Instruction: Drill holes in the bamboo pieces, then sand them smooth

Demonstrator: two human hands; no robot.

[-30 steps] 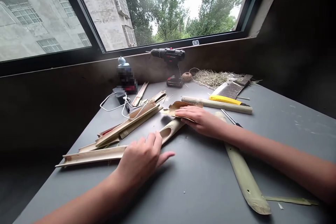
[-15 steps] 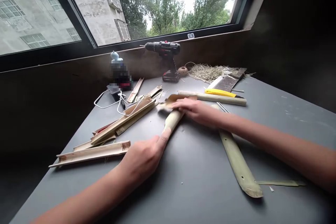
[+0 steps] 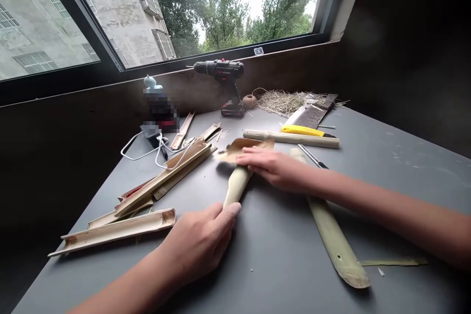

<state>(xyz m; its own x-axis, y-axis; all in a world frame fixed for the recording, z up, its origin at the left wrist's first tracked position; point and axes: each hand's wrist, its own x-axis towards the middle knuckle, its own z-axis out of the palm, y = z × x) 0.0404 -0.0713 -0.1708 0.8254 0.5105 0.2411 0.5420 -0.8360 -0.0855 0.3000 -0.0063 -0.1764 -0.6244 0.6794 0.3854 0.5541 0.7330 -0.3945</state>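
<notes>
My left hand point(image 3: 206, 235) is wrapped round the near end of a pale bamboo piece point(image 3: 237, 185), thumb along its top. The piece slants away from me over the grey table point(image 3: 272, 255). Across its far end, my right hand point(image 3: 270, 164) presses a brown, curled sheet of sandpaper point(image 3: 239, 149); the sheet's left edge is lifted and blurred. The fingers of this hand lie close together over the sheet. Under my right forearm lies a long green bamboo strip point(image 3: 333, 235) with a rounded end and a small hole; the forearm hides part of it.
Split bamboo lengths point(image 3: 117, 230) lie at left beside a white cable point(image 3: 128, 156). A cordless drill point(image 3: 224, 86) stands at the back, near twine point(image 3: 249, 102) and straw point(image 3: 281, 102). A yellow-handled tool point(image 3: 303, 130), a bamboo stick point(image 3: 265, 136), a broad blade point(image 3: 311, 115) and a metal rod point(image 3: 311, 155) lie at right.
My left hand has shifted slightly down and toward me along the bamboo piece. My right hand and the sandpaper stay at its far end. The whole view has shifted a little.
</notes>
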